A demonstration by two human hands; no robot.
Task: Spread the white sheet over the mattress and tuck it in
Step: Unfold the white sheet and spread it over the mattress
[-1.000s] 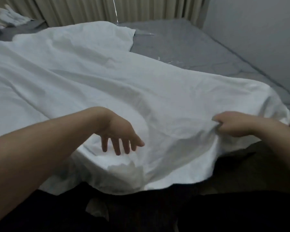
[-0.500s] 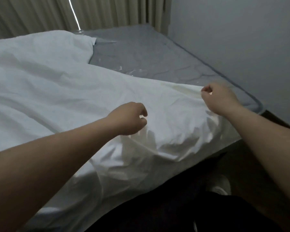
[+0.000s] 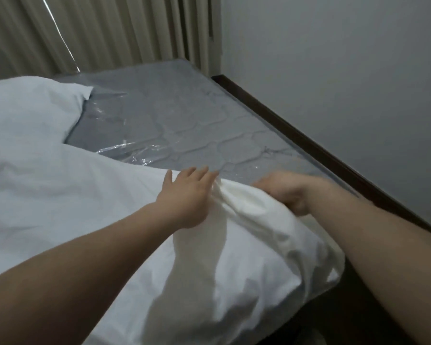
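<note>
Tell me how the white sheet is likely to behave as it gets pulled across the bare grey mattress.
The white sheet looks floppy: it bunches into soft folds where the right hand grips it. It probably weighs little, since that bunch stands raised. The mattress shows a shiny plastic film, so the sheet may slide easily and slip back. The left hand lies flat on it.

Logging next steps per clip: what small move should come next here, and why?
Probably draw the white sheet toward the wall side: the right hand grips its bunched edge, the left hand lies flat on it, and the grey mattress beyond is still bare.
</note>
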